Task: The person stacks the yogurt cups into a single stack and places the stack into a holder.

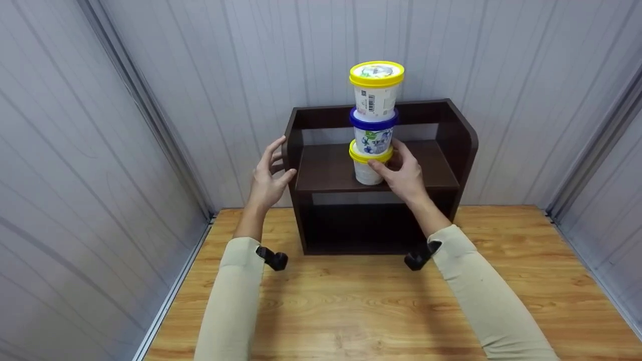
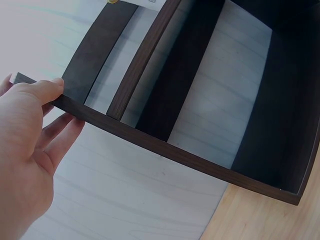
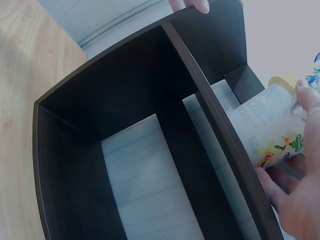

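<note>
Three lidded tubs are stacked on the upper board of a dark brown shelf (image 1: 326, 168). The bottom tub (image 1: 367, 173) is white with a yellow lid. On it sits a white tub with a blue lid (image 1: 373, 140), and on top a yellow-lidded tub (image 1: 376, 98) showing a barcode. My right hand (image 1: 407, 175) holds the bottom tub from its right side, thumb near the lid; flower print shows on that tub (image 3: 267, 125) in the right wrist view. My left hand (image 2: 30, 140) grips the shelf's left side panel (image 2: 150, 145), thumb inside and fingers outside.
Below the upper board is a dark lower compartment (image 3: 120, 75). The shelf stands on a wood-grain surface (image 1: 341, 301) near a pale panelled back wall (image 1: 261, 65). More pale walls rise at left and right. Small black cameras (image 1: 273, 259) sit at both wrists.
</note>
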The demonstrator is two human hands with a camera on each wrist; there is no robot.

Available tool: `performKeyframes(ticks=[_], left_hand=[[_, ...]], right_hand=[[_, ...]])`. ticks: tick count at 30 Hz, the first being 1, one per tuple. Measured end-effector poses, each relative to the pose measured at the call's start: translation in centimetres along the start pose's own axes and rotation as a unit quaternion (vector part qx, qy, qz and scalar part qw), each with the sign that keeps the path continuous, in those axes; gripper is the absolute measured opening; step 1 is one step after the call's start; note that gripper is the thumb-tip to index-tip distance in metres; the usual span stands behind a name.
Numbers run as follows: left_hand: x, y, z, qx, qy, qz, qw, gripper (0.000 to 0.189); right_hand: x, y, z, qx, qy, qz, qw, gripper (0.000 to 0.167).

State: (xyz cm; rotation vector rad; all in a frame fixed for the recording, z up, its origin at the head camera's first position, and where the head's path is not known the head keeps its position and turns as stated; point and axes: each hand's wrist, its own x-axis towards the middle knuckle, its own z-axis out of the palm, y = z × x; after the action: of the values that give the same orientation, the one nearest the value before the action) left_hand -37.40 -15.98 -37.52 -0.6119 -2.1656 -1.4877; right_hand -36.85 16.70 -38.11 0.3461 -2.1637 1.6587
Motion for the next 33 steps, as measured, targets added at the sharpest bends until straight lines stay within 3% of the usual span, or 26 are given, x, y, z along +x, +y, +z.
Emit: performKeyframes(ticks=[9, 17, 33], left_hand=[[0.0, 0.0, 0.1, 0.001, -0.001, -0.010, 0.9999, 0.075], [-0.1, -0.3, 0.3, 0.022, 0.021, 0.025, 0.9992, 0.073], [-2.4, -0.4, 1.0, 0.075, 0.055, 0.060, 0.9938, 0.079]], right_hand=[[-0.3, -0.8, 0.0, 0.024, -0.001, 0.003, 0.9997, 0.076], [-1.9, -4.0, -0.3, 0.022, -0.014, 0.002, 0.9997, 0.075], [-4.4, -2.8, -1.9, 0.078, -0.035, -0.036, 0.9957, 0.068]])
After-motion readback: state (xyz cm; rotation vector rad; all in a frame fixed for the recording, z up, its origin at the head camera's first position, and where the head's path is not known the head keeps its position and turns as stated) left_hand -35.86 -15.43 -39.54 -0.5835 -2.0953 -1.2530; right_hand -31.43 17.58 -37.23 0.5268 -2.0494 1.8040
